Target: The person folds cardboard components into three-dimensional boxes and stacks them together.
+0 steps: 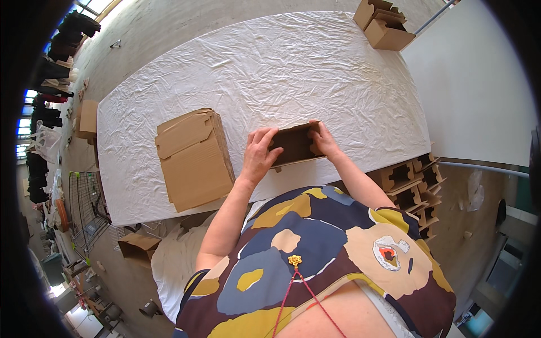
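Between my two hands, at the table's near edge, is a small brown cardboard box [294, 145] with its open side toward me and a dark inside. My left hand [260, 152] grips its left end, with the thumb reaching in at the opening. At the right end my right hand [324, 141] holds the wall, some fingers hidden inside or behind it. To the left of the box lies a thick stack of flat, unfolded cardboard blanks [191, 163] with cut tabs.
A wrinkled white cloth [270, 67] covers the table. Several folded boxes [408, 188] are piled beside its near right edge. More cardboard boxes [386, 31] stand at the far right corner, by a white panel [479, 84]. A wire rack [87, 208] and a box [138, 248] sit at left.
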The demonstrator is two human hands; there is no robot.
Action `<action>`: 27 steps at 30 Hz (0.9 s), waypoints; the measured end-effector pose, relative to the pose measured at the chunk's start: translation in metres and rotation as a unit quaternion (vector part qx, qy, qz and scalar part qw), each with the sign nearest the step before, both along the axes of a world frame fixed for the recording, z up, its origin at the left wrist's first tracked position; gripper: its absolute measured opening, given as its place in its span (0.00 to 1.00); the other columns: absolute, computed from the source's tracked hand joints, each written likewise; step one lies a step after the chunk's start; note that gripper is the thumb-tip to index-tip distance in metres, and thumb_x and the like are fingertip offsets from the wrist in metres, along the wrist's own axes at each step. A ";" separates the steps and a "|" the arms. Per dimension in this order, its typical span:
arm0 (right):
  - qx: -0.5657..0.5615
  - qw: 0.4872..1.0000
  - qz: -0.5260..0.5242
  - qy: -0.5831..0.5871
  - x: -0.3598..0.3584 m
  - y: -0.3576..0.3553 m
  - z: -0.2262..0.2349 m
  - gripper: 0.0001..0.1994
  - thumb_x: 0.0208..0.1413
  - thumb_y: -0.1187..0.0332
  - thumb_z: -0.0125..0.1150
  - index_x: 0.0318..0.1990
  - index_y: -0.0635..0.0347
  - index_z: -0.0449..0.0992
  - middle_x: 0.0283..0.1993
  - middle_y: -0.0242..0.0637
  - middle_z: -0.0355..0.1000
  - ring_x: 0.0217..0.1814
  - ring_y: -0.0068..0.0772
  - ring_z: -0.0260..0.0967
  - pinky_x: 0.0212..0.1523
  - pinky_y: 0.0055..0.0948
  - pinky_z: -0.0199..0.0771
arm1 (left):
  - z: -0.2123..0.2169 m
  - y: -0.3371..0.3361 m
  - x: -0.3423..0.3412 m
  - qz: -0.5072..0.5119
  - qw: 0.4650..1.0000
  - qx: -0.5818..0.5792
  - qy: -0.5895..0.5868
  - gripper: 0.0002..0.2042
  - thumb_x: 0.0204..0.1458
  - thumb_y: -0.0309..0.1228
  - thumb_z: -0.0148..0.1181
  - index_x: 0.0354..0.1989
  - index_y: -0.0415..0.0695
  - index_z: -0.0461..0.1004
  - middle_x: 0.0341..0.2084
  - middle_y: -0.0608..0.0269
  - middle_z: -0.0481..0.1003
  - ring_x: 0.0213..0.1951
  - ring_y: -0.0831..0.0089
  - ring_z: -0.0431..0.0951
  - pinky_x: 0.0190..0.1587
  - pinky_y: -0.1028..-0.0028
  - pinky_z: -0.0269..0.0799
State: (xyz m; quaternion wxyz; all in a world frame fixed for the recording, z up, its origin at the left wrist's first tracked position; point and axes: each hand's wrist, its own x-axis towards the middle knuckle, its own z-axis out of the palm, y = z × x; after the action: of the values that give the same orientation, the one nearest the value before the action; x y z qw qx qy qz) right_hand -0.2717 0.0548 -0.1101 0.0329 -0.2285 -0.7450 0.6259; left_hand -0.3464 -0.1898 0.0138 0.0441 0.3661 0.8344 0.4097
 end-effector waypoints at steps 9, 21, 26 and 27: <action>0.000 1.000 0.005 -0.022 -0.001 -0.001 0.008 0.14 0.59 0.75 0.56 0.53 0.59 0.69 0.43 0.39 0.74 0.46 0.34 0.72 0.51 0.34 0.72 | -0.028 -0.006 -0.023 0.143 0.978 0.039 -0.149 0.36 0.36 0.15 0.68 0.60 0.51 0.70 0.44 0.62 0.75 0.48 0.61 0.71 0.52 0.64 0.71; 0.098 0.988 -0.028 0.111 -0.006 0.002 0.036 0.17 0.43 0.81 0.62 0.43 0.56 0.81 0.43 0.31 0.74 0.35 0.24 0.71 0.35 0.24 0.72 | -0.033 -0.006 -0.015 0.179 0.976 0.015 -0.124 0.27 0.38 0.16 0.68 0.49 0.51 0.73 0.40 0.69 0.76 0.32 0.68 0.73 0.38 0.70 0.72; 0.038 0.990 -0.054 0.124 -0.006 0.007 0.026 0.11 0.44 0.81 0.60 0.36 0.58 0.82 0.34 0.29 0.74 0.24 0.21 0.67 0.27 0.23 0.69 | -0.038 -0.006 -0.009 0.166 0.974 0.064 -0.143 0.20 0.41 0.16 0.64 0.45 0.48 0.74 0.35 0.68 0.76 0.20 0.71 0.70 0.28 0.72 0.69; 0.064 0.990 -0.052 0.110 -0.007 0.006 0.031 0.11 0.44 0.81 0.60 0.36 0.58 0.81 0.34 0.29 0.74 0.24 0.21 0.67 0.27 0.23 0.69 | -0.038 -0.006 -0.009 0.163 0.976 0.068 -0.128 0.18 0.42 0.16 0.63 0.43 0.47 0.75 0.35 0.68 0.77 0.21 0.71 0.71 0.28 0.72 0.69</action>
State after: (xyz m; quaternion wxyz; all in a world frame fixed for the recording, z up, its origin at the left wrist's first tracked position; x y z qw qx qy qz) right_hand -0.2782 0.0607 -0.0795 0.1620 -0.1942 -0.7624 0.5957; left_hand -0.3558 -0.1961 -0.0241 0.0580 0.1715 0.8408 0.5101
